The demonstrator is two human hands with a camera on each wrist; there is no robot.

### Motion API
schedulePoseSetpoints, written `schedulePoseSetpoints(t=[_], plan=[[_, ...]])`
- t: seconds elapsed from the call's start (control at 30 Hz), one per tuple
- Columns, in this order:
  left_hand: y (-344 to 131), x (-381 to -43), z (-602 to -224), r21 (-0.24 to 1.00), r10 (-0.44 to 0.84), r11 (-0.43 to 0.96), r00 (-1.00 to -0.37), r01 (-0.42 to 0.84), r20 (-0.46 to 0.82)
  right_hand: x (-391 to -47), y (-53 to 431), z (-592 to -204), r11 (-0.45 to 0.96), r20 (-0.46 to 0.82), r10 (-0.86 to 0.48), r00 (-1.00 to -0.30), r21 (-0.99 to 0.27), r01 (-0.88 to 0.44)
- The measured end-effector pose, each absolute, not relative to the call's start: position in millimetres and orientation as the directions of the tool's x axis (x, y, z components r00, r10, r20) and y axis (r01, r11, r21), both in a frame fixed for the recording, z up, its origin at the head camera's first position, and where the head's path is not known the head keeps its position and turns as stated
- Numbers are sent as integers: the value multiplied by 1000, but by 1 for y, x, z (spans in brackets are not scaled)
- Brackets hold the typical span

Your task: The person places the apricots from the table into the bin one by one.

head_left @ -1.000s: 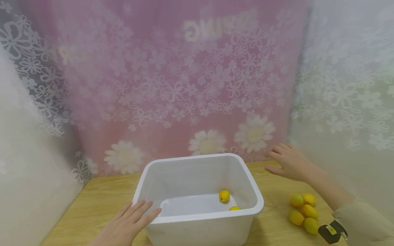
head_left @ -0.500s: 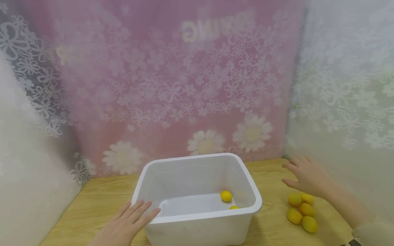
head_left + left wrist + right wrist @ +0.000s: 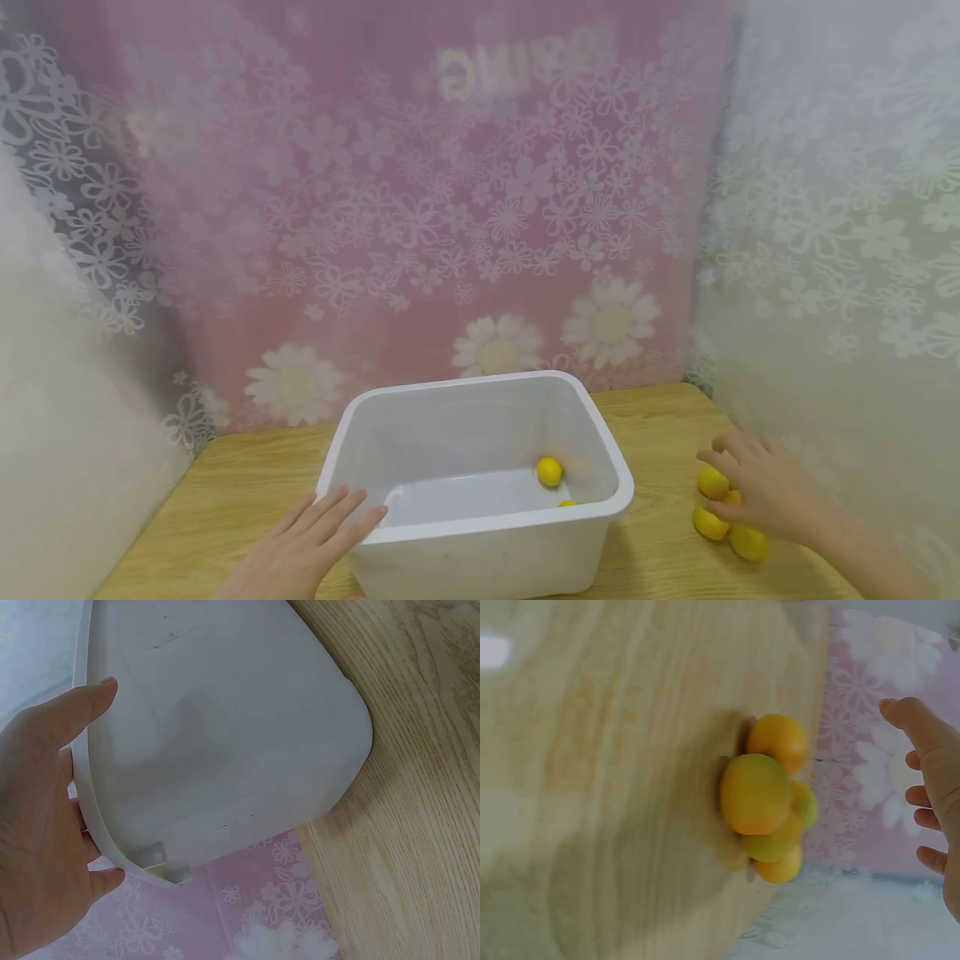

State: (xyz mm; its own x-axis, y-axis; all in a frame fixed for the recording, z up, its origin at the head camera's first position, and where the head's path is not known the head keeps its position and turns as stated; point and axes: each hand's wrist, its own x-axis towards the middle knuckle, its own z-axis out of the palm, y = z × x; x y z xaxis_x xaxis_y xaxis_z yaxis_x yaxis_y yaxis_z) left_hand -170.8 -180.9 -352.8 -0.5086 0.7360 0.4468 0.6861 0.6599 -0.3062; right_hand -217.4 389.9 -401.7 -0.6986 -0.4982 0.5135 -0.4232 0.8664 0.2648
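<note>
wooden table, right hand now lowered over yellow fruit, fingers parted, left hand on tub, fingers straight

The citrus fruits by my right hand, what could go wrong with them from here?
The round citrus fruits are bunched on the table by your right hand, so picking one up could set others rolling. The white tub has tall sides, so a carried fruit might bump them. Two yellow fruits lie at its right end; one dropped in there could knock against them.
</note>
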Motion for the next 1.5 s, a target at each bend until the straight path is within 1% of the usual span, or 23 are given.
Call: schedulePoseSetpoints(t=[0.07,0.27,0.5,0.6,0.77,0.83,1.03,1.2,1.37,1.5], plan=[[-181,-171,-352,-300,735,662,-519,687,436,-216,391,-409,855,514,-519,-683,290,-431],[-182,-170,-351,-260,726,675,-557,691,404,-213,394,-430,823,483,-568,-666,346,-451],[-182,-169,-351,-238,717,684,-576,690,392,-209,396,-444,826,424,-564,-709,313,-469],[-182,-168,-351,-239,716,685,-576,688,395,-209,396,-449,825,421,-564,-711,335,-456],[-182,-168,-352,-249,719,682,-567,687,403,-208,394,-454,848,358,-523,-773,302,-435],[-182,-168,-352,-253,720,681,-564,687,405,-208,394,-456,854,355,-514,-781,295,-428],[-182,-169,-351,-255,722,679,-562,689,403,-212,393,-463,842,423,-537,-730,316,-437],[-181,-169,-351,-261,725,675,-557,690,405,-215,394,-464,839,451,-543,-709,316,-442],[-181,-169,-351,-259,726,674,-554,692,408,-218,392,-456,832,486,-555,-675,323,-451],[-181,-169,-350,-250,724,676,-559,694,405,-219,387,-443,839,505,-545,-670,320,-441]])
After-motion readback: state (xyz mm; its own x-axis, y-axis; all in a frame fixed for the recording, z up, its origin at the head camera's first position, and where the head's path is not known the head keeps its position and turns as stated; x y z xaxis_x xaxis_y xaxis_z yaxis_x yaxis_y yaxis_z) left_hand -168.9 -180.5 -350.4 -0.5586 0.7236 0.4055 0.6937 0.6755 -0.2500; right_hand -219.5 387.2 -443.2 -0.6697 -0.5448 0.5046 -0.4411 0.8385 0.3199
